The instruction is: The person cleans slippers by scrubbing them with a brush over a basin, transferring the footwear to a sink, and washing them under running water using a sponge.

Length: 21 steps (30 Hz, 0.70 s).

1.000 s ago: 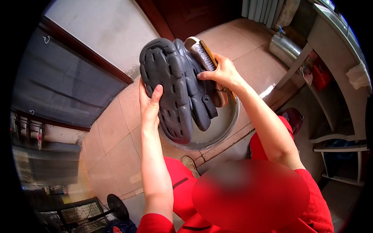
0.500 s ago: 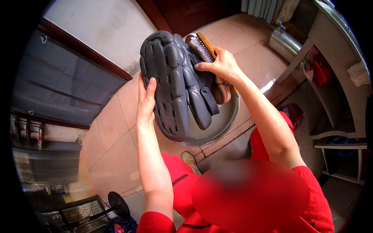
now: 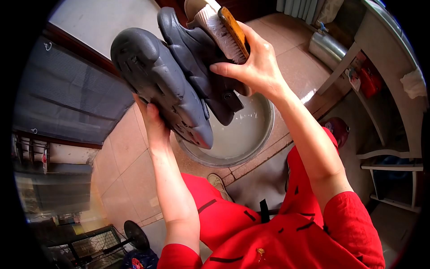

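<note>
My left hand [image 3: 156,125] is closed around a dark grey rubber clog [image 3: 154,78], its slotted sole turned partly toward me. Beside it, a second dark grey clog [image 3: 190,67] with a riveted strap is pinched under the thumb of my right hand [image 3: 262,62]. That hand also grips a wooden-backed scrub brush [image 3: 234,30] with pale bristles. A beige shoe [image 3: 195,8] shows partly behind the brush; most of it is hidden. All of these are held above a round metal basin [image 3: 268,139] of cloudy water.
A shelf unit [image 3: 380,112] stands on the right, with a metal cylinder [image 3: 329,50] near it. Left are a dark screened panel [image 3: 67,89] and a pale wall [image 3: 103,22]. Tiled floor [image 3: 130,166] surrounds the basin; my shoe [image 3: 217,183] is close to its rim.
Both clogs have moved up and left, and the left one has tilted away from the other. The brush and beige shoe have risen with my right hand. More of the basin's water shows.
</note>
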Available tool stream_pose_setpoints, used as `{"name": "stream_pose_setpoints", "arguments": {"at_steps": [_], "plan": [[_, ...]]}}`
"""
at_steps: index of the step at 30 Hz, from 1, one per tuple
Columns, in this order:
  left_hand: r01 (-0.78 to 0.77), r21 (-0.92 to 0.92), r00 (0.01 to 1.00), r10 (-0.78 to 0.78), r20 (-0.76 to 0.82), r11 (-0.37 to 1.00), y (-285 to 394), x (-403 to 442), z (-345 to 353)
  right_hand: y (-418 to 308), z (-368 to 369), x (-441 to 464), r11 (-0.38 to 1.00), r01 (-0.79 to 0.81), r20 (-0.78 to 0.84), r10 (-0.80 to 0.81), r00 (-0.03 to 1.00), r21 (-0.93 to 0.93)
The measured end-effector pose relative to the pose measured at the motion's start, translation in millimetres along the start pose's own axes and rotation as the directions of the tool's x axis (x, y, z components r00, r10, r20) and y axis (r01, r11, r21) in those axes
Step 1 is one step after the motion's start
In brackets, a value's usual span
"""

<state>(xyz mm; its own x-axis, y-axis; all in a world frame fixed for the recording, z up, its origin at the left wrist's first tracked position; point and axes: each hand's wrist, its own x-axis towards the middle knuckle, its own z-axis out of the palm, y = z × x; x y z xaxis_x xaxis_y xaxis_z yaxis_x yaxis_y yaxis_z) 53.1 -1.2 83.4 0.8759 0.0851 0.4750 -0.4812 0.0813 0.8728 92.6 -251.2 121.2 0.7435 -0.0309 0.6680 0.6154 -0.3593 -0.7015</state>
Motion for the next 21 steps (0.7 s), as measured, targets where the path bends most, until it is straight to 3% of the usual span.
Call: {"name": "stream_pose_setpoints", "arguments": {"at_steps": [2,4,6,9,10,13,16,17,18,20,21], "plan": [[-0.023,0.015,0.999,0.023,0.027,1.0,-4.3,-2.7,1.8,14.1,7.3,-5.3,0.997,-0.075,0.029,0.076,0.997,-0.013],[0.231,0.074,0.973,-0.228,-0.049,0.97,-16.4,-9.8,11.6,28.6,11.0,-14.1,0.957,-0.288,0.168,0.288,0.943,-0.029],[0.298,0.014,0.954,-0.297,-0.038,0.955,-28.8,-11.1,15.2,35.5,10.9,-22.3,0.91,-0.403,0.248,0.413,0.876,-0.094],[0.195,0.046,0.981,-0.194,-0.024,0.98,-15.9,-9.3,18.7,36.6,-0.1,-15.8,0.969,-0.243,0.129,0.247,0.96,-0.046],[0.069,0.087,0.996,-0.073,0.043,0.994,-10.2,-1.7,13.3,30.0,-2.6,-8.7,0.984,-0.178,0.097,0.18,0.979,-0.03],[-0.024,0.022,0.999,0.025,-0.03,0.999,4.0,-0.8,16.2,4.0,-7.2,0.3,0.997,-0.08,0.042,0.08,0.996,-0.016],[0.025,0.001,0.997,-0.024,-0.072,1.0,-17.9,-2.2,3.2,15.9,5.2,-5.6,0.988,-0.152,0.054,0.152,0.987,-0.009],[0.048,0.07,0.999,-0.047,-0.019,0.996,-28.5,0.6,-1.8,31.6,12.6,-11.5,0.979,-0.204,0.086,0.204,0.975,-0.007],[0.154,0.057,0.985,-0.149,-0.083,0.986,-23.1,-6.5,15.5,36.7,13.5,-16.7,0.961,-0.274,0.127,0.277,0.952,-0.046],[0.184,0.058,0.98,-0.178,-0.087,0.981,-24.2,-11.9,23.4,42.5,11.9,-23.8,0.94,-0.34,0.136,0.342,0.93,-0.037],[0.135,0.059,0.989,-0.131,-0.07,0.989,-19.7,-10.0,24.1,41.2,8.4,-20.2,0.96,-0.28,0.111,0.279,0.954,-0.004]]}}
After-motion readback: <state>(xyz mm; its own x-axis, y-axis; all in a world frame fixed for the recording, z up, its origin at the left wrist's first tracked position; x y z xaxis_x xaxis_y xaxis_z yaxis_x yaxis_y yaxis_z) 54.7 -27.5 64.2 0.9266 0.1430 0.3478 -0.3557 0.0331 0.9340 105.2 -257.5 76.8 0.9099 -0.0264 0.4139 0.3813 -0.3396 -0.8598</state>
